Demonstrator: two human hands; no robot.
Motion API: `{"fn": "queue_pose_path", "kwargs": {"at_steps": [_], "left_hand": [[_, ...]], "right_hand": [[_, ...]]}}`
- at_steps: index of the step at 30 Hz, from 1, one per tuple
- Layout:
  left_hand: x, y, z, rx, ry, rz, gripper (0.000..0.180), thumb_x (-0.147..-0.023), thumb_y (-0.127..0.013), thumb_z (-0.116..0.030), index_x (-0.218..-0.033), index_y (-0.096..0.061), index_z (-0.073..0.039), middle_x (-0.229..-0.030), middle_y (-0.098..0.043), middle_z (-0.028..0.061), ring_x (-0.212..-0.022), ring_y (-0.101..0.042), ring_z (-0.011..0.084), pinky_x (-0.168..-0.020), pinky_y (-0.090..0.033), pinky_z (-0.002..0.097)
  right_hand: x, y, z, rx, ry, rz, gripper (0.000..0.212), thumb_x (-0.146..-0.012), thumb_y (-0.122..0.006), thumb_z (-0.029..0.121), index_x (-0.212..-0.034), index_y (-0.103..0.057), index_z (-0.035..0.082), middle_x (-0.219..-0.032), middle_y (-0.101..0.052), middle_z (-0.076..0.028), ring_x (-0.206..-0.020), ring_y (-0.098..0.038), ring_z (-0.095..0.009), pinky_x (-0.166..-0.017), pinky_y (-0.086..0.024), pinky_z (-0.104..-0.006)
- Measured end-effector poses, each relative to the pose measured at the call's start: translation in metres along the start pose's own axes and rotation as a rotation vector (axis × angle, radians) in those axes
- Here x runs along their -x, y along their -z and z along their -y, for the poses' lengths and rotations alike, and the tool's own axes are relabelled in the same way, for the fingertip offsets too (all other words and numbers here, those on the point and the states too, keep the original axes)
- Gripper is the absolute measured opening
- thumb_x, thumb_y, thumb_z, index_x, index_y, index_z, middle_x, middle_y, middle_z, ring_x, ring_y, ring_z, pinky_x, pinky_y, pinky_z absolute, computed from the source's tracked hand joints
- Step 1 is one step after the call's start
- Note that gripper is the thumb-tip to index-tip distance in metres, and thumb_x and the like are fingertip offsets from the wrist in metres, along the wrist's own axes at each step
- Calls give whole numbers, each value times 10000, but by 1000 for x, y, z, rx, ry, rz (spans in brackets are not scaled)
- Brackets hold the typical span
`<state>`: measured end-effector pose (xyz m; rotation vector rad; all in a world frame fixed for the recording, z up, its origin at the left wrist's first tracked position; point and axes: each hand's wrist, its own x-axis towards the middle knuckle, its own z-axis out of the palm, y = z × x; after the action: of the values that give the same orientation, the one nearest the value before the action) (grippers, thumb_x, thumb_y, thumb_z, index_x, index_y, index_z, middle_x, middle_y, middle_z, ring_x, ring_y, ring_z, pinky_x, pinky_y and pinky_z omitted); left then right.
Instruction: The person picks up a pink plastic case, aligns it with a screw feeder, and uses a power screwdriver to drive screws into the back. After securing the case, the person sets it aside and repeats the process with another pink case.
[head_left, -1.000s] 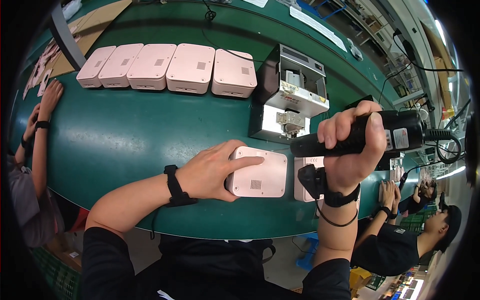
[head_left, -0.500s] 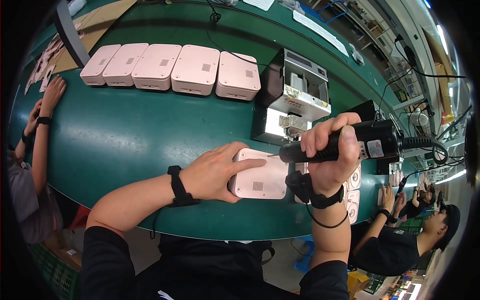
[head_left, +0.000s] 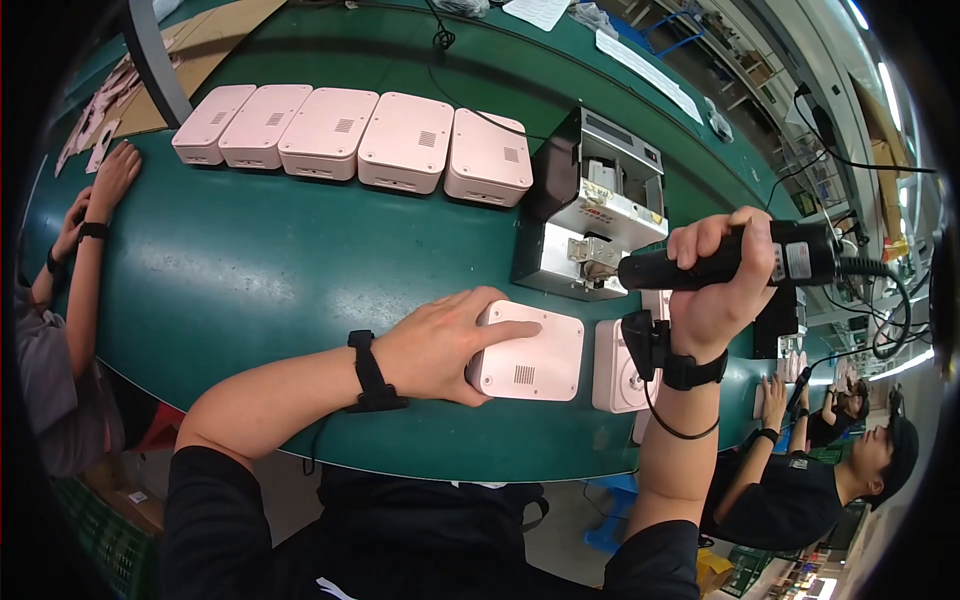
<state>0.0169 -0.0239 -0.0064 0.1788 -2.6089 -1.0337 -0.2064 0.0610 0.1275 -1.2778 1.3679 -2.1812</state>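
Observation:
My left hand [head_left: 435,345] grips the left side of a pale pink plastic box [head_left: 550,362] on the table, its index finger stretched across the top face. That face has a small slotted grille and holes at the corners. My right hand [head_left: 728,285] is wrapped round a black electric screwdriver [head_left: 648,271], held sideways above the table. The screwdriver's front end points left, at the metal front of a black and silver screw feeder [head_left: 560,255]. I cannot make out whether a screw is on the bit.
Several similar pink boxes [head_left: 403,135] stand in a row at the back left. More pink housings [head_left: 612,365] lie under and beside my right wrist. A cable [head_left: 880,265] trails from the screwdriver. Co-workers' hands [head_left: 115,180] rest at the far left; another person [head_left: 790,490] sits at right.
The screwdriver has moved right and a little up, away from the pink box to the front of the screw feeder. My left hand stays on the box.

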Motion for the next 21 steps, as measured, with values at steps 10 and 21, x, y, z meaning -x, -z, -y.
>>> {"fn": "queue_pose_path", "kwargs": {"at_steps": [10, 21], "left_hand": [[1, 4, -1, -5, -27, -27, 841, -617, -881, -247, -1390, -551, -232, -1274, -492, 150, -1156, -575, 361, -980, -506, 439], [2, 2, 2, 33, -6, 11, 813, -603, -885, -242, -1356, -580, -208, -1349, -494, 155, -1233, -533, 368, -1035, -466, 467]], "right_hand": [[37, -54, 20, -252, -142, 183, 320, -987, -499, 394, -1039, -481, 79, -653, -480, -55, -517, -455, -166, -567, -427, -333], [49, -65, -7, -174, -184, 337, 296, -953, -579, 326, -1025, -440, 76, -658, -491, -76, -516, -462, -173, -541, -437, -343]]}}
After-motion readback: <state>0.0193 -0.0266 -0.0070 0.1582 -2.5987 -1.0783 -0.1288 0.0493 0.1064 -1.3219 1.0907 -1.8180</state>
